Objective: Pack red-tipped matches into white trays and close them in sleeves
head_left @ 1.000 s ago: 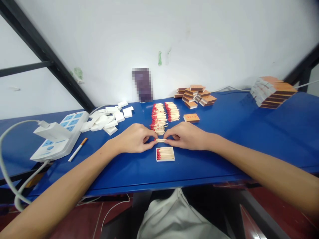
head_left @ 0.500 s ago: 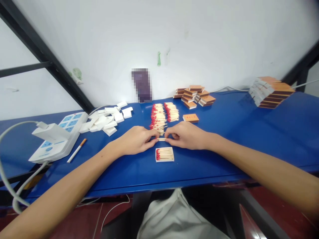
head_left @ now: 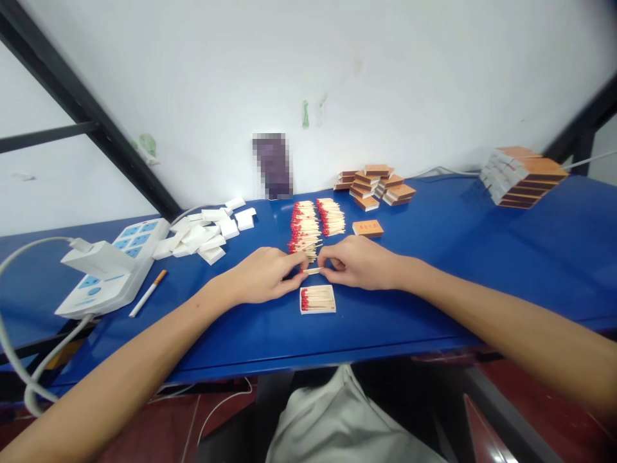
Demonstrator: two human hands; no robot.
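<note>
Between my two hands a few matchsticks [head_left: 312,271] lie level, red heads to the left. My left hand [head_left: 267,273] pinches them at the head end with thumb and forefinger. At the plain end, my right hand [head_left: 359,263] pinches them the same way. Just below sits an open white matchbox tray [head_left: 318,310] with a layer of matches [head_left: 321,298] in it, heads also to the left. Beyond my fingertips lies a long pile of loose matches [head_left: 304,222], with a second, shorter pile [head_left: 330,217] to its right.
White matchbox trays [head_left: 197,236] lie heaped at left, near a cigarette [head_left: 148,293] and a power strip [head_left: 139,257]. Orange matchbox sleeves [head_left: 376,183] are piled behind, one [head_left: 367,228] apart. A stacked block of matchboxes [head_left: 525,177] stands far right. A blurred dark object [head_left: 274,167] leans on the wall.
The matches between my fingers have tilted slightly, their plain ends now a little higher. Both hands keep nearly the same place and grip.
</note>
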